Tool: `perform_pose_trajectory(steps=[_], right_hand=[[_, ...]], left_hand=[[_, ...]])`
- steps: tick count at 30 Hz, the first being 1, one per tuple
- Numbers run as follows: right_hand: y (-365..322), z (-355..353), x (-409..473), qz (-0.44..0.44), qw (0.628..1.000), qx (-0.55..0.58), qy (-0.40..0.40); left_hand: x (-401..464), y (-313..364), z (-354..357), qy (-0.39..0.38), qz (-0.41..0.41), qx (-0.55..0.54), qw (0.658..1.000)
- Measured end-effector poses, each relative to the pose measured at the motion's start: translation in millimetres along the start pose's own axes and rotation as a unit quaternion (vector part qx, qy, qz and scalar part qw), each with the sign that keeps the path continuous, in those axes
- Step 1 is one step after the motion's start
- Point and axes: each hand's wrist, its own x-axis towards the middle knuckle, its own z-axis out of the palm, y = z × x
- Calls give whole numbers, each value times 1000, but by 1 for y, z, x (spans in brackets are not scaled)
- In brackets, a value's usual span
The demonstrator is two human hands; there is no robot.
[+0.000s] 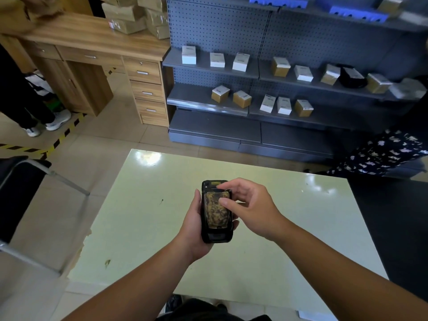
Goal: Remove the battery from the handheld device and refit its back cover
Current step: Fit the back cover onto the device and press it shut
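1. Above a pale table (301,228), the left hand (193,230) is wrapped round a black handheld device (216,237), back up.
2. The right hand (251,205) pinches its mottled back panel (214,212) (cover or battery, unclear); likely rigid, light, best prised at the top edge.

Pale table (143,228) — boxed shelves (254,72), wooden desk (92,40)

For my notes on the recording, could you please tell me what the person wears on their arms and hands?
Nothing shows on either: both forearms are bare up to the bottom edge of the picture, with no sleeves in view. The left hand and the right hand wear no gloves, and I see no ring, watch or wristband on them.
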Motion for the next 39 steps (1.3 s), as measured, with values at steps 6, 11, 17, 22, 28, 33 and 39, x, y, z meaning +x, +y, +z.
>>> perform_pose_trajectory(steps=[6, 11, 17, 22, 28, 33, 39], right_hand=[[5, -2, -2, -3, 1000, -18, -25], [13, -4, -1, -70, 972, -222, 10], [24, -4, -6, -76, 958, -275, 15], [28, 8, -11, -80, 958, -266, 69], [36, 21, -9, 184, 979, 86, 27], [33, 24, -12, 168, 964, 204, -11], [38, 30, -12, 157, 965, 212, -5]], left_hand=[[-4, 2, 3, 8, -4, 10, 1000], [-11, 4, 8, -2, 14, 58, 998], [-13, 0, 10, 1, 22, 117, 993], [-15, -1, 10, -5, 55, 138, 989], [-18, 2, 11, 14, 71, 147, 987], [-18, -1, 6, 14, 89, 157, 983], [-20, 1, 0, 22, 126, 171, 977]])
